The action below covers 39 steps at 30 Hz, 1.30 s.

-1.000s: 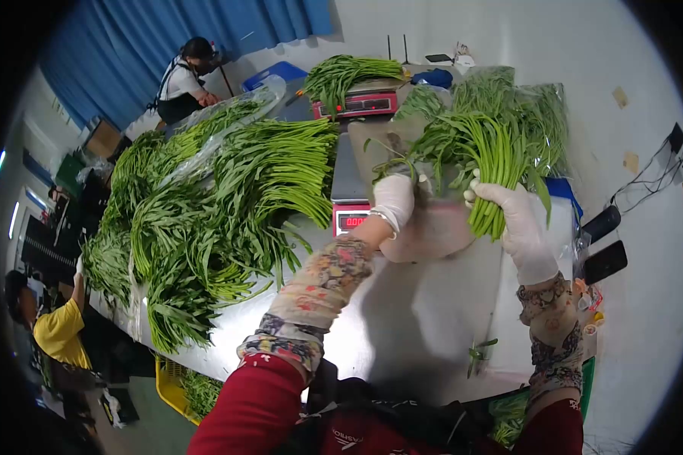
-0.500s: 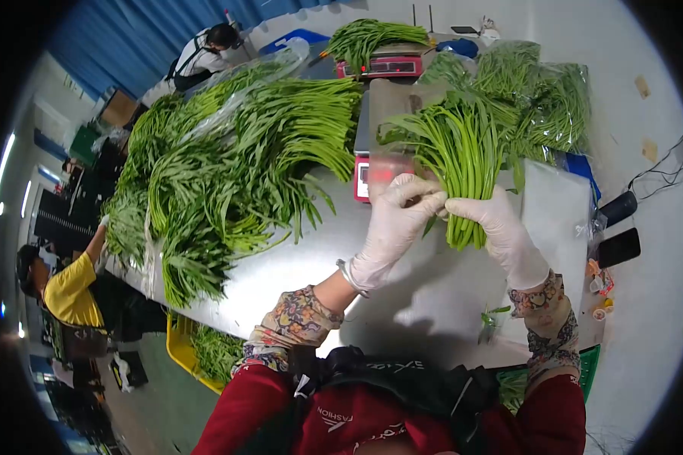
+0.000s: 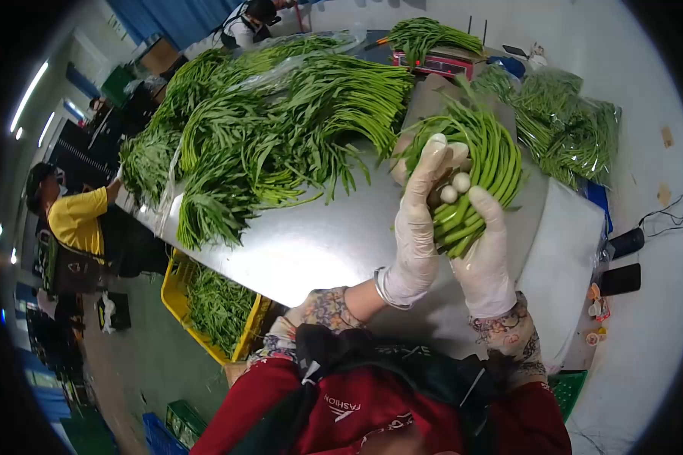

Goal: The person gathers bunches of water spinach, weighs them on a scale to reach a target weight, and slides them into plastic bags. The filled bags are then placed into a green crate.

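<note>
A bunch of water spinach [image 3: 501,163] with long green stalks is held over the metal table, its cut ends pointing toward me. My right hand [image 3: 484,265], in a white glove, is wrapped round the stalks, thumb in front and fingertips curled over from the far side. My left hand [image 3: 417,235], also gloved, stands upright along the left side of the bunch, fingers stretched out and touching it. To the left lies a large pile of water spinach [image 3: 281,129]. Farther back, another bunch [image 3: 432,36] rests on a red scale [image 3: 436,64].
Clear bags of greens [image 3: 569,121] lie at the back right by the wall. A plastic sheet [image 3: 573,258] covers the table's right side, near a phone [image 3: 620,279]. Below the left edge stands a yellow crate [image 3: 176,292]. A person in yellow [image 3: 80,220] works beyond it.
My hands have tipped the bunch so its cut ends face me. My left hand has gone from pinching near the stalks to stretched fingers beside them. The view has shifted.
</note>
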Available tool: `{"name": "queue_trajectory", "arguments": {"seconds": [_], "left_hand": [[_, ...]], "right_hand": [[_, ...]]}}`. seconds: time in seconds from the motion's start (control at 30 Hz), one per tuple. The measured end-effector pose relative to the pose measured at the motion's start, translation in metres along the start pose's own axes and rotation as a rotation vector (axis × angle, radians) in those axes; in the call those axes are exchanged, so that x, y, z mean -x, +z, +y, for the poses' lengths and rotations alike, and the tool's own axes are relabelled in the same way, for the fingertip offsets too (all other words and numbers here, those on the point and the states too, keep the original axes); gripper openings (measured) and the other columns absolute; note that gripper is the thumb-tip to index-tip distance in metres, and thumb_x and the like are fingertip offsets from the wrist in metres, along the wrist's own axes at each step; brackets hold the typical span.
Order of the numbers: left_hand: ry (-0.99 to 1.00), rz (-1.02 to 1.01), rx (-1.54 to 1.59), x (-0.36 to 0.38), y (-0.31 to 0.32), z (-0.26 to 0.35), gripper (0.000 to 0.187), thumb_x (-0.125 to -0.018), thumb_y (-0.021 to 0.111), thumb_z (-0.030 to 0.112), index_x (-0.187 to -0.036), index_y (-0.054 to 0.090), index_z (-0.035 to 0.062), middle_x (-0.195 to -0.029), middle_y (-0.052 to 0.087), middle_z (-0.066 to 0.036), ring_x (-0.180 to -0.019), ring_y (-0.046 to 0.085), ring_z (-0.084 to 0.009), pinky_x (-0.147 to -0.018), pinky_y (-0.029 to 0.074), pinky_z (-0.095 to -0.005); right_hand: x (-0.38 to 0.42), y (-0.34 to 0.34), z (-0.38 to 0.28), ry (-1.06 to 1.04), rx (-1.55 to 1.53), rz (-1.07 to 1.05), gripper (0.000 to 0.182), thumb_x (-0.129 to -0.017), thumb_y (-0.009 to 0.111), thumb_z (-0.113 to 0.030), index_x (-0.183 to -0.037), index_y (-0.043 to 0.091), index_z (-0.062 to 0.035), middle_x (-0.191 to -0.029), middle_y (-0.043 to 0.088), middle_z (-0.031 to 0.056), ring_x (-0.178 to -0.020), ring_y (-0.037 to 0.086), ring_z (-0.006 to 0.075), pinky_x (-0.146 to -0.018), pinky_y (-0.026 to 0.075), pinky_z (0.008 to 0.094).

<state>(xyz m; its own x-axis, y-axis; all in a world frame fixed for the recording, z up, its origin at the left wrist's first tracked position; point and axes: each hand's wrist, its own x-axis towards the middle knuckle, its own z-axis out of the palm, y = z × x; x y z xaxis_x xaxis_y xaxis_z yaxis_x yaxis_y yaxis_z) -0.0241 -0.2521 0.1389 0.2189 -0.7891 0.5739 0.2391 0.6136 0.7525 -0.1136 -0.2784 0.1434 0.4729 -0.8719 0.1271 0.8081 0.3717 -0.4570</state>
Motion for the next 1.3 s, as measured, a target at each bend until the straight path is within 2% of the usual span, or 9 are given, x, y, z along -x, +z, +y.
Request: {"name": "queue_trajectory", "arguments": {"seconds": [0.37,0.47,0.5,0.57,0.63,0.7,0.8,1.03,1.3], "left_hand": [[0.17,0.096,-0.15,0.032,-0.052,0.011,0.073,-0.089,0.039,0.064,-0.126,0.042,0.0013,-0.123,0.048,-0.014,-0.113,0.047,-0.0224,-0.097,0.037,-0.0371],[-0.187,-0.083,-0.267,0.083,-0.103,-0.005,0.094,-0.078,0.049,0.073,-0.131,0.036,-0.0031,-0.128,0.045,-0.016,-0.119,0.044,-0.0261,-0.103,0.033,-0.0389],[-0.294,-0.151,-0.338,0.104,-0.113,-0.013,0.098,-0.076,0.053,0.073,-0.133,0.035,-0.0044,-0.129,0.044,-0.017,-0.122,0.043,-0.0269,-0.104,0.032,-0.0387],[-0.55,-0.113,-0.297,0.15,-0.124,-0.043,0.086,-0.076,0.07,0.047,-0.135,0.034,-0.003,-0.129,0.048,-0.015,-0.124,0.042,-0.0241,-0.105,0.031,-0.0354],[-0.678,-0.033,0.008,0.197,-0.124,-0.08,0.075,-0.081,0.069,0.038,-0.135,0.036,-0.0015,-0.128,0.049,-0.013,-0.122,0.043,-0.0234,-0.104,0.033,-0.0357],[-0.617,-0.072,-0.316,0.192,-0.118,-0.062,0.056,-0.092,0.055,0.035,-0.132,0.039,-0.0012,-0.124,0.052,-0.012,-0.114,0.048,-0.021,-0.098,0.038,-0.0341],[-0.628,0.03,-0.391,0.177,-0.11,-0.06,0.043,-0.099,0.042,0.028,-0.129,0.04,-0.003,-0.118,0.055,-0.015,-0.105,0.052,-0.023,-0.092,0.041,-0.0339],[-0.71,0.291,-0.28,0.129,-0.089,-0.045,0.049,-0.098,0.042,0.039,-0.127,0.043,-0.0009,-0.112,0.055,-0.012,-0.101,0.052,-0.0197,-0.09,0.042,-0.0319],[-0.805,-0.307,0.052,0.068,-0.101,-0.012,0.06,-0.095,0.037,0.054,-0.124,0.047,0.0024,-0.111,0.059,-0.008,-0.098,0.057,-0.0154,-0.09,0.045,-0.0318]], "right_hand": [[0.024,0.014,0.011,0.158,0.457,-0.269,0.049,-0.075,0.067,-0.008,-0.118,0.045,-0.0058,-0.087,0.055,0.0027,-0.082,0.056,0.0179,-0.091,0.043,0.0394],[0.033,-0.046,0.041,0.244,0.79,-0.378,0.035,-0.073,0.067,0.0,-0.104,0.052,-0.006,-0.089,0.056,0.0024,-0.085,0.056,0.0157,-0.092,0.043,0.0346],[0.044,-0.059,0.051,0.347,0.72,-0.354,0.037,-0.078,0.069,-0.004,-0.112,0.055,-0.0047,-0.097,0.058,-0.0026,-0.088,0.053,0.0064,-0.075,0.047,0.0237],[0.067,-0.139,0.093,0.342,1.003,-0.306,0.039,-0.078,0.071,-0.011,-0.114,0.057,-0.0058,-0.104,0.06,0.0018,-0.095,0.055,0.0147,-0.08,0.048,0.0297],[0.082,-0.209,0.14,0.304,1.352,-0.309,0.046,-0.074,0.075,-0.014,-0.115,0.056,-0.0058,-0.106,0.06,0.0057,-0.098,0.056,0.0196,-0.084,0.048,0.0322],[0.087,-0.23,0.163,0.331,1.391,-0.217,0.05,-0.072,0.077,-0.014,-0.117,0.055,-0.0051,-0.108,0.06,0.0068,-0.1,0.056,0.0202,-0.085,0.047,0.0325],[0.086,-0.122,0.114,0.46,0.787,-0.082,0.056,-0.07,0.075,-0.008,-0.121,0.052,-0.0033,-0.109,0.06,0.0071,-0.101,0.056,0.0192,-0.084,0.047,0.0313],[0.06,-0.104,0.086,0.753,0.745,-0.095,0.038,-0.073,0.071,-0.003,-0.108,0.057,0.0012,-0.093,0.062,0.0056,-0.083,0.059,0.014,-0.074,0.05,0.0273],[0.065,-0.036,-0.003,0.414,0.502,0.245,0.041,-0.077,0.063,-0.005,-0.115,0.05,0.0028,-0.095,0.059,0.0099,-0.085,0.062,0.0214,-0.079,0.05,0.0343]]}}
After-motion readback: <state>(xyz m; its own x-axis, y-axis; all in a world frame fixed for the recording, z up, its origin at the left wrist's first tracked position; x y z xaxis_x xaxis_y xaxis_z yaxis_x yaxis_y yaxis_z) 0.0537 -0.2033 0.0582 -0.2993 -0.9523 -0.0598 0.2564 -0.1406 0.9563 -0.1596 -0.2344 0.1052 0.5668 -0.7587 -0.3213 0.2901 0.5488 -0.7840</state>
